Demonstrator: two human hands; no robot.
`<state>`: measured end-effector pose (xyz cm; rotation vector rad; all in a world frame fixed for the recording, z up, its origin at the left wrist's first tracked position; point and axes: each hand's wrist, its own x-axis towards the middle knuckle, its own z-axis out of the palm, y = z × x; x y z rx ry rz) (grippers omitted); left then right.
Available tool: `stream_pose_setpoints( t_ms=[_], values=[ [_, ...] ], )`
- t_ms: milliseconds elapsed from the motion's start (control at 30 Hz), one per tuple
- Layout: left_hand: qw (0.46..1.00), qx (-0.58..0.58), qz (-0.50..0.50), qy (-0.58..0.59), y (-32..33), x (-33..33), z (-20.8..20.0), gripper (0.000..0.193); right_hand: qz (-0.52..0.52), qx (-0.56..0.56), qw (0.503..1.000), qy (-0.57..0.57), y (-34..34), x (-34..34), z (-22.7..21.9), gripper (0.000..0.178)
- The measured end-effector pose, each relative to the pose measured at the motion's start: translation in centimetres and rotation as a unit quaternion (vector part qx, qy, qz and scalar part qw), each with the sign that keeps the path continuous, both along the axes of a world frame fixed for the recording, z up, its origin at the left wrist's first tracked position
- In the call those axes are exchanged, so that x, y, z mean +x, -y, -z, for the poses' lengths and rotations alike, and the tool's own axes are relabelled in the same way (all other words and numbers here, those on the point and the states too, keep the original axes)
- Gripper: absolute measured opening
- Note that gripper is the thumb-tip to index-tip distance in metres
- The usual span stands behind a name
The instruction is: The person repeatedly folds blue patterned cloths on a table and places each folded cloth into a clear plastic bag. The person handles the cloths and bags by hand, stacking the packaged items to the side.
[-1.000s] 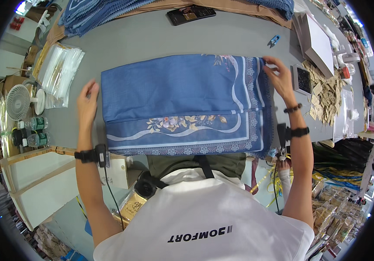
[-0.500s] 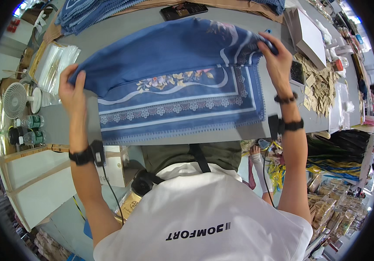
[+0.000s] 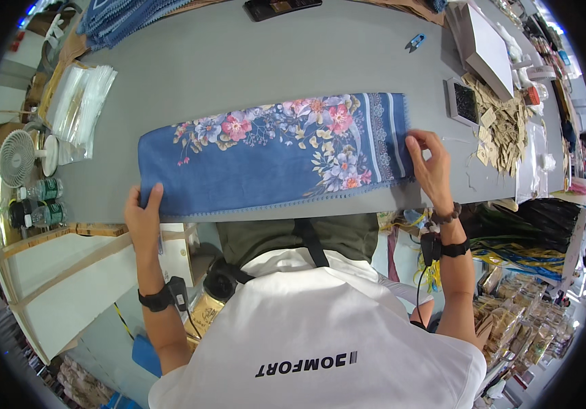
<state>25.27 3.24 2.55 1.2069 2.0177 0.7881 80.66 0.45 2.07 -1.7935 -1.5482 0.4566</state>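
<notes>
A blue scarf [image 3: 265, 160] with pink and white flowers and a striped border lies folded into a long strip across the grey table [image 3: 252, 61], close to its near edge. My left hand [image 3: 144, 217] grips the strip's left end at the table edge. My right hand [image 3: 430, 167] pinches the right end by the striped border.
A stack of blue cloths [image 3: 119, 17] lies at the far left, clear plastic bags [image 3: 81, 109] beside it. A small white fan [image 3: 23, 157] and bottles [image 3: 37, 204] stand at the left. A dark phone [image 3: 279, 7], blue clip [image 3: 414, 42], grey box [image 3: 487, 48] and paper tags [image 3: 504, 126] are further right.
The scarf was a wider fold lying flat, then lifted by both hands. It now lies folded over into a narrower strip with the flower side up; both hands moved toward the near edge.
</notes>
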Motion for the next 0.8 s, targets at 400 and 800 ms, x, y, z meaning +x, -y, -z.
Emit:
stream_pose_setpoints(
  t_ms=[400, 800],
  values=[
    [0.871, 0.166, 0.463, 0.008, -2.5, 22.1, -1.4, 0.029, 0.032, -0.065, 0.966, 0.246, -1.6, -0.5, 1.9, 0.059],
    [0.833, 0.303, 0.436, -0.158, -3.9, 24.9, 2.8, 0.057, -0.019, -0.002, 0.937, -0.349, -3.0, -4.4, -2.1, 0.030]
  ],
)
